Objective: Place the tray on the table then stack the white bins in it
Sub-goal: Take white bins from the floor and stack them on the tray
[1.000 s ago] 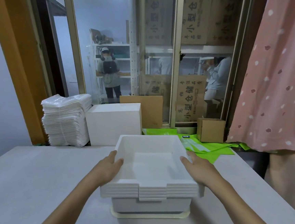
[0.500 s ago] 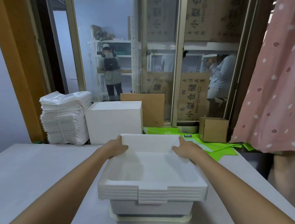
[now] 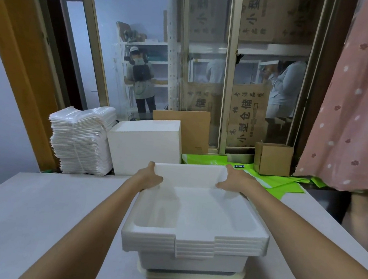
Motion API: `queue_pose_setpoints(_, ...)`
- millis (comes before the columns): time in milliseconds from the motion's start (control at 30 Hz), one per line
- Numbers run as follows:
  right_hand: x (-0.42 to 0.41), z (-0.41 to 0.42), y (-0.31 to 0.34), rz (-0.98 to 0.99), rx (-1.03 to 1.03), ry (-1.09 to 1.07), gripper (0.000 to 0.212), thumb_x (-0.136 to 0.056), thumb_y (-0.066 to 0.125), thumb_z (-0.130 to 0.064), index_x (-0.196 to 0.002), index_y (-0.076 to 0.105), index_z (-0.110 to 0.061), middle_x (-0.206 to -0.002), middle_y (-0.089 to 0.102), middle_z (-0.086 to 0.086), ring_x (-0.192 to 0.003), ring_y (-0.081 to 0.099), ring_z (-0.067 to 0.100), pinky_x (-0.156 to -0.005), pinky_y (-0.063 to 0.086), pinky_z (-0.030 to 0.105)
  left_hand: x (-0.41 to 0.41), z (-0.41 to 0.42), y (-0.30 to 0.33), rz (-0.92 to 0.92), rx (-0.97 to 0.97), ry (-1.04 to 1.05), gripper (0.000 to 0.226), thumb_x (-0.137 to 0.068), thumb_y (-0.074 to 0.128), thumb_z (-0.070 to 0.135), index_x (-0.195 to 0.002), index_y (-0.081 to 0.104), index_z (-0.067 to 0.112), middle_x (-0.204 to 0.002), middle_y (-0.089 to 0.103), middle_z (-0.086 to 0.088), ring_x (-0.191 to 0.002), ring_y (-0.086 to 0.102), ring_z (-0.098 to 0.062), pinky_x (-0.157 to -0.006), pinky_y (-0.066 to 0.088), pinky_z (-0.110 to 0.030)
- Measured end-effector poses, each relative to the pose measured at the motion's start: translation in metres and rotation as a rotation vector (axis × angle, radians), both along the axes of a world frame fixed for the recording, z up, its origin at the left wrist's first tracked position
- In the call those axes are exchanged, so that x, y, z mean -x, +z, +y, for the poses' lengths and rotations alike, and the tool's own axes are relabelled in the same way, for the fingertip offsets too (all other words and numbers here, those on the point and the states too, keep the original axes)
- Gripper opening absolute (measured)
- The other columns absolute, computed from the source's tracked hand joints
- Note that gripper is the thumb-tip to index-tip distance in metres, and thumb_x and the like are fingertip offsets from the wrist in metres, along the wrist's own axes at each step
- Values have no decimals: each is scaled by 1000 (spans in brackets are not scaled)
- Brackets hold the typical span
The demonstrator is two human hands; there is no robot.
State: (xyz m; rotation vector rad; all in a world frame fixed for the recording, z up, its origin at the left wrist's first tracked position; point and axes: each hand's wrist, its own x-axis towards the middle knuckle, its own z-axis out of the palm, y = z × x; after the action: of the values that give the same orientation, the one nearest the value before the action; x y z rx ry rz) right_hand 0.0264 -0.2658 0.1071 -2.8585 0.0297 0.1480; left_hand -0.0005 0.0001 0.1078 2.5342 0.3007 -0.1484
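A nested stack of several white bins (image 3: pixel 194 242) stands in a cream tray (image 3: pixel 191 274) on the grey table (image 3: pixel 45 211), near its front middle. Only the tray's front rim shows under the stack. My left hand (image 3: pixel 150 177) grips the far left corner of the top bin's rim, thumb over the edge. My right hand (image 3: pixel 234 180) grips the far right corner the same way. Both forearms run along the sides of the stack.
Behind the table lie a tall pile of bagged white sheets (image 3: pixel 81 140), a white foam box (image 3: pixel 144 146), flat cardboard (image 3: pixel 192 133) and a small open carton (image 3: pixel 273 158) on green sheets (image 3: pixel 286 184). A pink curtain (image 3: pixel 355 105) hangs at right. People stand behind the glass.
Both hands slid from the middle of the stack's sides to the far corners of the top bin. The stack now appears nearer and lower in view.
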Motion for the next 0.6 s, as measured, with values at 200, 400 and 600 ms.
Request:
queue_pose_setpoints(200,31,-8,8,-4,-165,-45,66,-84,46,-54,-141,35,-22,-109,64,3,-79,64,22,-66,44,27,23,3,0,-239,-75,86,40,-93,43,30,-125,48,8,-118,60,-11,-90,54,-24,-79,48,-35)
queue_pose_setpoints(400,115,-31,7,-22,-191,15,64,-92,36,-60,-148,22,-32,-139,53,0,-123,53,24,-98,44,34,126,4,-4,-233,160,-24,46,-97,41,39,-138,42,20,-130,54,-2,-111,56,-20,-87,45,-32)
queue_pose_setpoints(600,142,-28,1,-81,-150,-43,55,-93,35,-56,-144,30,-36,-142,50,1,-128,47,27,-97,41,36,160,-8,-2,-254,66,-17,47,-97,36,41,-141,36,24,-128,55,-3,-107,58,-23,-83,54,-38)
